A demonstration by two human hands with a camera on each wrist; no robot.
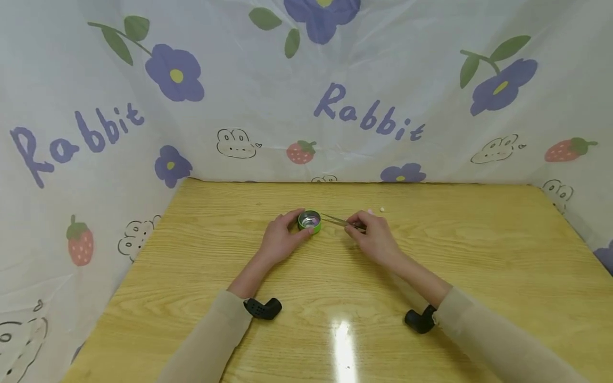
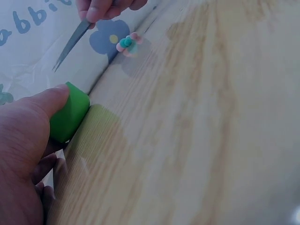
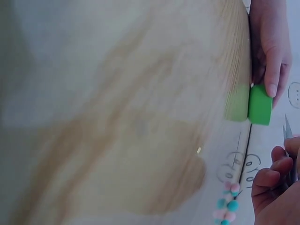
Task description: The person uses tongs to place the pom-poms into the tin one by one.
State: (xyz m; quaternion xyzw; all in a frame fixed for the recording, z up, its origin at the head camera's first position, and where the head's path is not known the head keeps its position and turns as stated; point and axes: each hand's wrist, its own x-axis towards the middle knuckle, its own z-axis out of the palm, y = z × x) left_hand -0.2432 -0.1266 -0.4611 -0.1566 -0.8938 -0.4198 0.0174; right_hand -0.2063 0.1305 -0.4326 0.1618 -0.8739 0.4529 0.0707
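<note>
A small round green tin (image 1: 316, 230), uncovered on top, stands on the wooden table; a pinkish-purple spot shows inside its shiny interior. My left hand (image 1: 279, 239) holds the tin from the left, thumb at the near side and fingers around the far side. To the right, my right hand (image 1: 377, 239) pinches metal tweezers (image 1: 337, 220) whose prongs are apart, their tips just right of the tin's rim. In the left wrist view the tweezers (image 2: 71, 44) slant down with nothing seen between the tips. Small pink and teal balls (image 2: 129, 44) lie beyond the right hand.
In the head view the right hand partly hides those balls; a pale one (image 1: 382, 209) shows beside it. A printed cloth (image 1: 268, 106) hangs along the table's back and left edges. Black wrist cameras (image 1: 263, 308) sit at both cuffs.
</note>
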